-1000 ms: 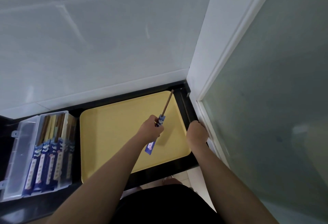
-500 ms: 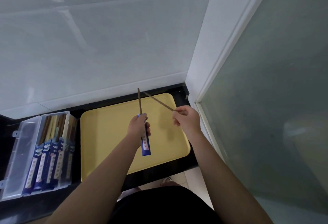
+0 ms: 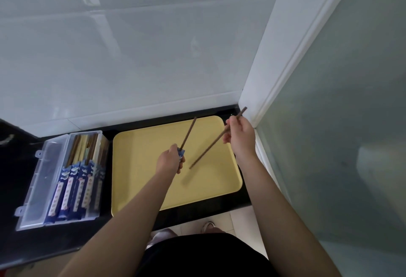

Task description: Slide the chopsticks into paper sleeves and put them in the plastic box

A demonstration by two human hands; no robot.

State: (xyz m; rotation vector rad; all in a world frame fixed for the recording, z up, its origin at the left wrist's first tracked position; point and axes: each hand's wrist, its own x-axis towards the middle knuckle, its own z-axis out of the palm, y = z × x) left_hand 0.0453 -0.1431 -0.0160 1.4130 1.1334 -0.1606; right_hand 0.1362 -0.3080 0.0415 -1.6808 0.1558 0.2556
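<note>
Second stick about to go into the sleeve

Left hand point(image 3: 170, 162) is curled round the paper sleeve point(image 3: 181, 152), one chopstick point(image 3: 188, 132) already in it, angled up and away. Right hand point(image 3: 239, 135) pinches the loose chopstick point(image 3: 209, 148), its tip slanting down toward the left hand. Next it probably needs lining up with the sleeve mouth; plastic box point(image 3: 35, 180) sits off to the left.

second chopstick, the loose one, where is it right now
In the head view the loose chopstick is pinched in the right hand, slanting over the yellow tray's right half.

left hand point(image 3: 170, 161) fisted low, right hand point(image 3: 240, 135) pinching, raised higher
</note>
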